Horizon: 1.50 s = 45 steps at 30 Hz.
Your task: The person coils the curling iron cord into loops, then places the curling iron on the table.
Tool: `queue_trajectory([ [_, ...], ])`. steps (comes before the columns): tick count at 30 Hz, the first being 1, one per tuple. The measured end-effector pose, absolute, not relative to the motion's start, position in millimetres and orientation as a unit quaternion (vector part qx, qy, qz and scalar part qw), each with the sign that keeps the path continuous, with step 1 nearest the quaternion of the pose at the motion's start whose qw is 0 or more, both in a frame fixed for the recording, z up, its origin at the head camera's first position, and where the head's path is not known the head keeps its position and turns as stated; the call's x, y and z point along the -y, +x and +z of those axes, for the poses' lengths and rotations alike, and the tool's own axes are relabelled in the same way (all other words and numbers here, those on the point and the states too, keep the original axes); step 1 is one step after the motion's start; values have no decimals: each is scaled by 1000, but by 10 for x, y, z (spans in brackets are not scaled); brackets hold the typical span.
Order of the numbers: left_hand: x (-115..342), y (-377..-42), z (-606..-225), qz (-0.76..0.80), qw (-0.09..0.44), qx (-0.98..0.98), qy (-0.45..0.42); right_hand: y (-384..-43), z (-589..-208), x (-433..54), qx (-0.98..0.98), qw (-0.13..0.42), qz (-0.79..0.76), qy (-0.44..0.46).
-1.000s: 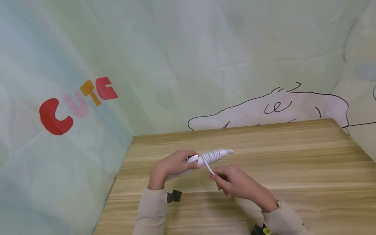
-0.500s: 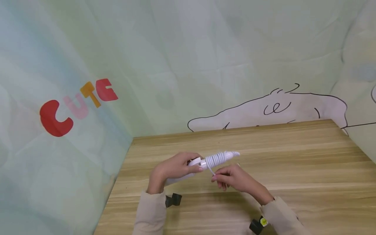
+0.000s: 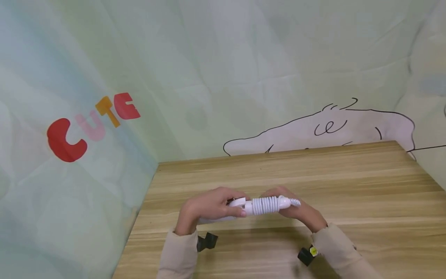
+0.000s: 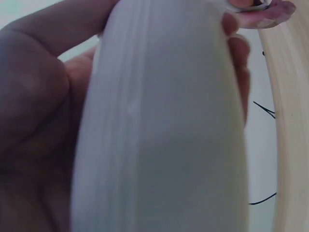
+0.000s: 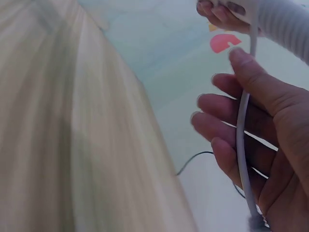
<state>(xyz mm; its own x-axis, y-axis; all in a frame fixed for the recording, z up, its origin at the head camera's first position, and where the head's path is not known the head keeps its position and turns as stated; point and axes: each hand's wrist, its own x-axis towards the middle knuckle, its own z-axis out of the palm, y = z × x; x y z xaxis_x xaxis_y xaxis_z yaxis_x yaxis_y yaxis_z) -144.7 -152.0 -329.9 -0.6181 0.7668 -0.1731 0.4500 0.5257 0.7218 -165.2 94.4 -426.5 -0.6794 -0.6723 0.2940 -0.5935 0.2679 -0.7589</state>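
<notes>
My left hand [image 3: 210, 204] grips a white hand-held appliance [image 3: 248, 207], its kind not plain from what shows. A white power cord [image 3: 265, 205] is wound in tight coils round the end that points right, ending at a ribbed strain relief [image 3: 295, 202]. The smooth white body [image 4: 169, 125] fills the left wrist view, with fingers round both sides. My right hand [image 3: 306, 215] is behind the coiled end. In the right wrist view, the loose cord [image 5: 243, 145] runs between thumb and curled fingers, down to a dark end piece [image 5: 257, 222].
A wood-grain table [image 3: 348, 186] lies below both hands. Fabric walls [image 3: 195, 77] with printed letters and a line drawing stand behind it and on the left. Black wrist-camera mounts [image 3: 207, 241] hang beside the sleeves.
The right hand has moved from in front of the appliance to behind it, carrying the loose cord round. The appliance has shifted right and nearer, and now lies more level.
</notes>
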Motion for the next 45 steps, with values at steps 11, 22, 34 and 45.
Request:
queue_trajectory([
  [11, 1451, -1385, -3276, 299, 280, -836, 365, -1836, -4042, -1072, -833, 77, -416, -356],
  [22, 1313, -1379, -3425, 252, 243, -886, 304, -1662, -3638, -913, -889, -110, -206, -393],
  [34, 1497, -1574, -3586, 284, 177, -905, 264, -1237, -3757, -668, -905, -39, -282, -317],
  [45, 1568, -1578, -3541, 316, 198, -888, 268, -1191, -4404, -705, -795, 64, -509, -325],
])
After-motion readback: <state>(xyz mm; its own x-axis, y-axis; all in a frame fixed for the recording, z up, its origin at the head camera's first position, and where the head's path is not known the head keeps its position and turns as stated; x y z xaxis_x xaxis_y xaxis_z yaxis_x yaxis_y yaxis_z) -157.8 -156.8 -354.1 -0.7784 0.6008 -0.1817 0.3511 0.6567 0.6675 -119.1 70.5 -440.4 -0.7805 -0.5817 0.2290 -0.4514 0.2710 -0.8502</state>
